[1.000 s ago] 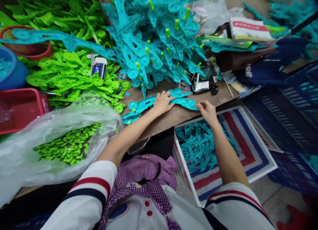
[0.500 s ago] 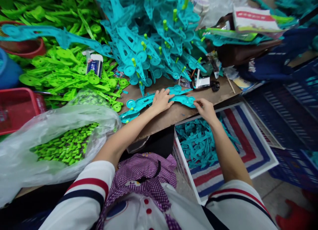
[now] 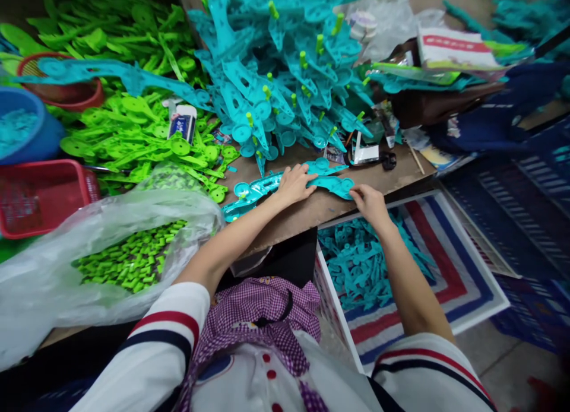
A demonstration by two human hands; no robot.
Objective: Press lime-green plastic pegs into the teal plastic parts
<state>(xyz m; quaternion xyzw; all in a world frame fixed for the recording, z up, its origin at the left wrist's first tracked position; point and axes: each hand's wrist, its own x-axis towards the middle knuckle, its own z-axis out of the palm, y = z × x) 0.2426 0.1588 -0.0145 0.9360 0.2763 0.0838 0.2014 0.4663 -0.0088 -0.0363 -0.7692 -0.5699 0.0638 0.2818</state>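
Observation:
Long teal plastic parts with round discs lie at the table's front edge. My left hand (image 3: 294, 185) is over them, fingers on the far side and thumb on the near side, closed on a teal plastic part (image 3: 333, 187). At that part's right end, my right hand (image 3: 370, 203) pinches the rounded tip between thumb and fingers. Another teal part (image 3: 327, 167) lies just behind, and more teal parts (image 3: 243, 203) with small green pegs lie left of my left hand. The surfaces under my left palm are hidden.
A tall heap of teal parts (image 3: 267, 97) with green pegs stands behind my hands. Left are lime-green parts (image 3: 129, 124), a plastic bag (image 3: 111, 213) of green pegs, a red basket (image 3: 48, 192) and a blue bucket (image 3: 42, 127). A lined crate (image 3: 449, 263) of teal pieces sits below the table edge.
The whole view has shifted a little, so things appear slightly farther right and lower. Both hands keep the same hold on the teal part.

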